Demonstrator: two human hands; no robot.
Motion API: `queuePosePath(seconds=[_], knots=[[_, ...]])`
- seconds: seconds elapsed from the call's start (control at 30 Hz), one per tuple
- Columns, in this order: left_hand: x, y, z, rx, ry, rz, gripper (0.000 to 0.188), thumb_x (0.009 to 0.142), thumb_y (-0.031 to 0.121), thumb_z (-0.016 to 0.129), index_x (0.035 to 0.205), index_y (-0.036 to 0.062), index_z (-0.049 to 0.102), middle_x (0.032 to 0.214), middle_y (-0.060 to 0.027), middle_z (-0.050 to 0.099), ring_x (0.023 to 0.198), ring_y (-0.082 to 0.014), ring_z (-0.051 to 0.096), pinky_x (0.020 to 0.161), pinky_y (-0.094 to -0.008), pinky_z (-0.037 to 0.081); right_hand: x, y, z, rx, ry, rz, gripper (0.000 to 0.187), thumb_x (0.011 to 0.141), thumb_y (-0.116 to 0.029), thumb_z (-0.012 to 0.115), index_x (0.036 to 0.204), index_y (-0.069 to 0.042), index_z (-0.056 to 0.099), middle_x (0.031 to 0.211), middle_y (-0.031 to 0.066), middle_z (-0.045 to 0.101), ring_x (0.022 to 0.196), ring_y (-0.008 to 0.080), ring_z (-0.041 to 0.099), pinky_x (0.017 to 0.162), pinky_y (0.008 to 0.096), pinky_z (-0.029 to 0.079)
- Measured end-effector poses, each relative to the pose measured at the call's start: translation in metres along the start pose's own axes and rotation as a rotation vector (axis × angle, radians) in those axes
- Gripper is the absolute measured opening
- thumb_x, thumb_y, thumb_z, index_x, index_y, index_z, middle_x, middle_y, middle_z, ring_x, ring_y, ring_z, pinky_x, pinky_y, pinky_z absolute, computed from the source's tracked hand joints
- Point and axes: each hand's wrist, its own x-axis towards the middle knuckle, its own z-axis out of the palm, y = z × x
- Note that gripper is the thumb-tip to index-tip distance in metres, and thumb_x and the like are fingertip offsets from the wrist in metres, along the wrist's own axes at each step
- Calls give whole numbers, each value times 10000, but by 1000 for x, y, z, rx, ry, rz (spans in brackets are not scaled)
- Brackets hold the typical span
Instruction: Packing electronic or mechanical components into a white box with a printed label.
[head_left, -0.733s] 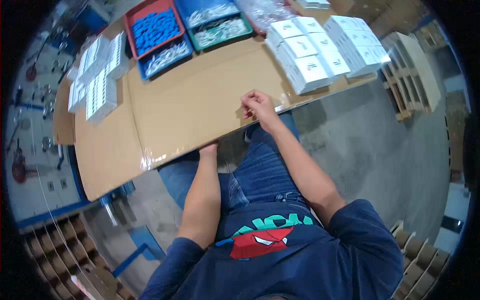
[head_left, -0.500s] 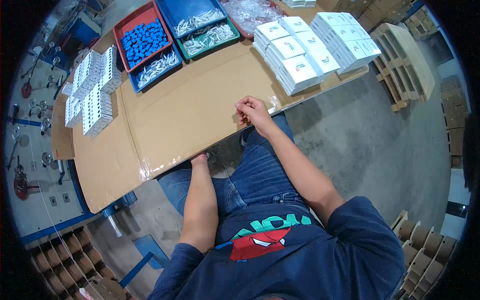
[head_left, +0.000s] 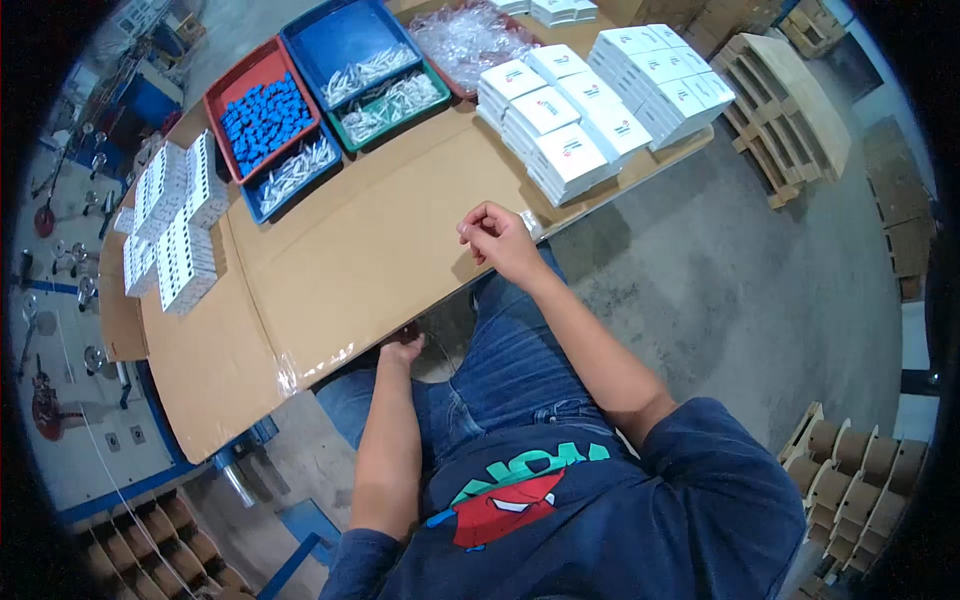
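My right hand (head_left: 500,243) hovers over the near edge of the cardboard-covered table (head_left: 350,250), its fingers curled in with the thumb against them. What it holds, if anything, is too small or hidden to make out. My left hand (head_left: 403,350) is below the table's near edge, by my thigh, and its fingers are mostly hidden. Nearest to the right hand are stacks of flat white boxes (head_left: 565,120). Beyond are a red tray (head_left: 215,110) of blue plastic pieces (head_left: 265,122) and blue and green trays of pale wall-plug-like pieces (head_left: 295,172).
White blocks with dark dots (head_left: 185,265) stand at the table's left end. A bin of clear plastic bags (head_left: 470,45) sits at the back. A wooden pallet (head_left: 790,110) leans at the right, and a grey metal panel with clamps (head_left: 70,370) lies left.
The view has shifted slightly. My left hand has come partly out from under the table edge. My right hand stays curled near the edge, with its fingers drawn in more.
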Motion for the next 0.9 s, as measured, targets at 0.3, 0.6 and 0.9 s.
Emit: queuePosePath(seconds=[0.3,0.6,0.9], knots=[[-65,-106,84,1131,-319,-389,614,1103,458,357,1459,-26,484,1441,-205,580,1266,-352,596,1102,-468,467,-23,-73,-42,-619,365,-508,163,942,-116,717,1069,-21,684,981,74,717,875,179,675,791,317,540],[-137,-84,107,1874,-601,-164,1080,1003,772,250,1609,-93,26,1687,-269,177,1577,-362,178,1278,-386,183,-10,-59,-86,-1161,688,-706,355,846,-171,780,1174,-72,685,1361,153,587,1276,373,519,1077,483,425],[-132,-84,101,1856,-421,296,710,1027,576,471,1236,-76,656,1197,-340,667,1192,-473,620,1052,-474,468,-7,-43,-86,-1208,763,-614,439,811,-217,826,1211,-97,691,1365,155,569,1295,387,493,1091,506,413]])
